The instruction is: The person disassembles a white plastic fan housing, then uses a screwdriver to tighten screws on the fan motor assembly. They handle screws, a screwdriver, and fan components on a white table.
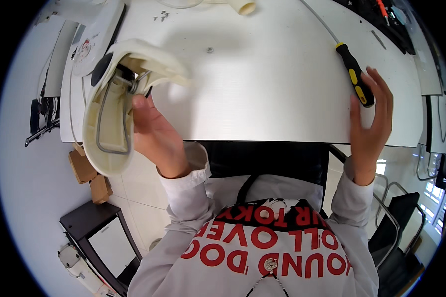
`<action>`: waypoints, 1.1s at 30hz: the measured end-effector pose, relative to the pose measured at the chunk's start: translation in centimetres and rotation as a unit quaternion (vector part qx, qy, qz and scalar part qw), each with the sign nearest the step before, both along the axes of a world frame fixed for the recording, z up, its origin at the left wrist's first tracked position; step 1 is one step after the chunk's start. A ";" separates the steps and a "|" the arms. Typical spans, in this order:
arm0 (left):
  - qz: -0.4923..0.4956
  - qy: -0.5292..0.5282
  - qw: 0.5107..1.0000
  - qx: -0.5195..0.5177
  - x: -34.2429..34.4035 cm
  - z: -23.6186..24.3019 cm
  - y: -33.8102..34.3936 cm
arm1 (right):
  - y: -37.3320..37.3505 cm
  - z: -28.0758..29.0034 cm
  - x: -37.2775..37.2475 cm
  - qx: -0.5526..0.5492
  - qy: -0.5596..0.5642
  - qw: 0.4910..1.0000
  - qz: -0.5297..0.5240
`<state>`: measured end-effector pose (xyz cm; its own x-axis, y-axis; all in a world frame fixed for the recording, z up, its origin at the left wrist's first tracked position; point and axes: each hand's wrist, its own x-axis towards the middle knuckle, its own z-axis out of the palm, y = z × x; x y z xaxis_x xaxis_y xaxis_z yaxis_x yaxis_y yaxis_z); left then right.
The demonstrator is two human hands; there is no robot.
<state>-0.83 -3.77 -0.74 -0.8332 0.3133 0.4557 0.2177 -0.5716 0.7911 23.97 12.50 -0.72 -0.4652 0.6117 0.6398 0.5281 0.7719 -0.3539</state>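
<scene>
A few screws (161, 16) lie loose on the desk (262, 99); over its left end, the left hand (156, 133) grips a cream casing (115, 116), wire spring (132, 87) bared, so unclosed. The right hand's (372, 111) fingers spread loosely about the screwdriver's (352, 73) handle.
</scene>
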 end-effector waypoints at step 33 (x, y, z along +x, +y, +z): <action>0.052 -0.111 0.987 0.105 -1.7 -0.5 -2.1 | -12.0 -16.5 0.3 -0.074 -0.335 0.901 0.266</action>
